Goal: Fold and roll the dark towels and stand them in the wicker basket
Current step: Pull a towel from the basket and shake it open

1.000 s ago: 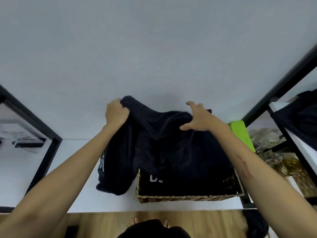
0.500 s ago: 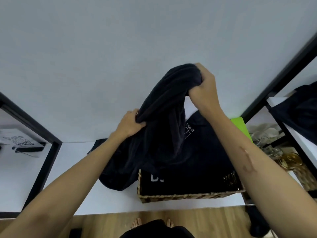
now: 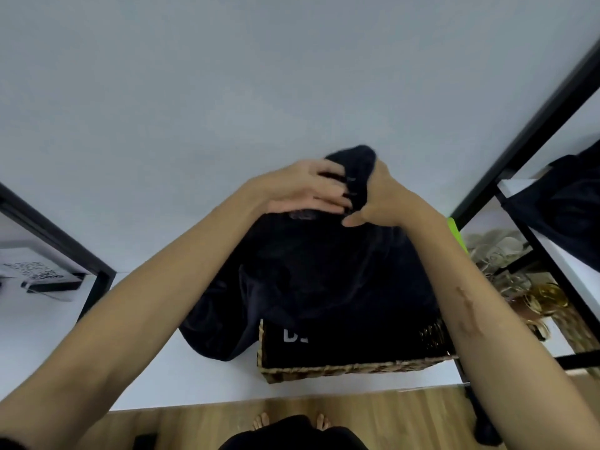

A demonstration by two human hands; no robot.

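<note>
Towel (image 3: 324, 274): we are holding it up in front of the wall, above the basket; it is dark, almost black, soft and plush, bunched at the top and hanging in loose folds, its lower left part draping down onto the white shelf (image 3: 194, 381) beside the basket
Left hand (image 3: 305, 186): we are laying it over the bunched top edge, fingers bent into the cloth and gripping it
Right hand (image 3: 383, 203): we are clutching the same top edge just beside the left hand, thumb sticking out below, fingers hidden in the cloth
Basket (image 3: 350, 368): wicker, sitting on the shelf under the towel; dark cloth with white letters is lying inside it
Right side: we are seeing a black frame (image 3: 532, 131), a green thing (image 3: 456, 232) and more dark cloth (image 3: 565, 203) on an upper shelf
</note>
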